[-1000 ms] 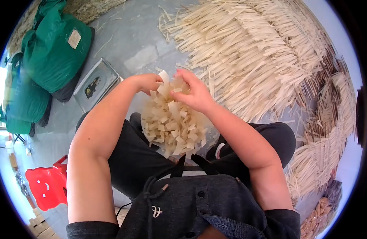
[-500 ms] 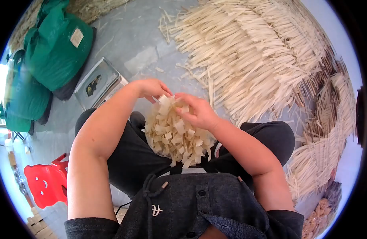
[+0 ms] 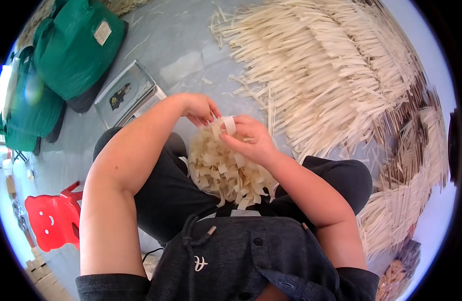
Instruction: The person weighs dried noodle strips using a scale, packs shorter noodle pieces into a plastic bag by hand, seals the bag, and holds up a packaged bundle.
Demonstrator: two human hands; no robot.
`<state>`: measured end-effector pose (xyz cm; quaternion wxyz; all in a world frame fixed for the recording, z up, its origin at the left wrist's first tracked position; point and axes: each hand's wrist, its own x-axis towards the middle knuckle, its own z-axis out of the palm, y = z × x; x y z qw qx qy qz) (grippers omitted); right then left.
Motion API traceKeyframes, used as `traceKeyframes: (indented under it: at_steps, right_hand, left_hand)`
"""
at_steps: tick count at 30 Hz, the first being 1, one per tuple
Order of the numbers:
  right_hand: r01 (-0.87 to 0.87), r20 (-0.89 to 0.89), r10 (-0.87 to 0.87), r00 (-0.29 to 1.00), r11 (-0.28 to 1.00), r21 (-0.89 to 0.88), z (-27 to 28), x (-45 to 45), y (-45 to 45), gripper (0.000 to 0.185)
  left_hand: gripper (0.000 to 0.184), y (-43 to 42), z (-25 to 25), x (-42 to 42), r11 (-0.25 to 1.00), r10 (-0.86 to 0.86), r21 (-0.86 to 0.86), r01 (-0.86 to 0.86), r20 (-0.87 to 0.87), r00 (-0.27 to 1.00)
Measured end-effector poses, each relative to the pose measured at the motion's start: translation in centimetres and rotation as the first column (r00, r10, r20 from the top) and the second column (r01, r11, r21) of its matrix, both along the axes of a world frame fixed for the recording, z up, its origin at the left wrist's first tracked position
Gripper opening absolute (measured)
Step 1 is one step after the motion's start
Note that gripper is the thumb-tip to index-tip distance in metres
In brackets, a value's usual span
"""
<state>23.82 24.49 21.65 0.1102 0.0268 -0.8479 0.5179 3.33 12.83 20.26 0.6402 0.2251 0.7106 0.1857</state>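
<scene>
Counted: 2 bare hands, 2 green sacks, 1 red chair, 1 rectangular box, 1 clump of pale strips; floor strips too numerous to count.

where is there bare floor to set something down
Between the big green bag and the strip pile: grey floor, few scraps. Another patch: between that bag and the red seat. Crowded: between the knees, with the strip bundle, left hand and right hand.

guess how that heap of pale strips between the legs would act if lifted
The heap of pale strips would probably bend and shift, as its loose ends curl and splay. It looks light for its size, being thin ribbons with gaps between. It may shed pieces, since many ends stick out separately.
</scene>
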Motion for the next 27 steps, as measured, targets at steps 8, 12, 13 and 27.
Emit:
traceKeyframes:
  at_steps: [8, 12, 13, 27]
  right_hand:
    - [0.032, -0.001, -0.032, 0.999, 0.999, -0.036, 0.1, 0.2, 0.4, 0.017]
    - [0.199, -0.150, -0.176, 0.973, 0.968, 0.153, 1.5, -0.4, -0.3, 0.021]
    - [0.196, -0.147, -0.174, 0.974, 0.968, 0.154, 1.3, -0.4, -0.3, 0.021]
    - [-0.054, 0.031, 0.048, 0.998, 0.957, 0.286, 0.2, -2.2, -0.4, 0.023]
  left_hand:
    - [0.046, -0.2, -0.3, 0.7, 0.994, -0.094, -0.059, 0.089, -0.069, 0.993]
    - [0.032, 0.5, -0.1, 1.7, 0.986, -0.161, -0.015, 0.164, -0.314, 0.936]
    - [0.025, 0.4, -0.1, 1.9, 0.981, -0.174, 0.007, 0.192, -0.394, 0.902]
    - [0.019, -1.2, 1.8, 1.4, 0.958, -0.036, 0.164, 0.236, -0.746, 0.664]
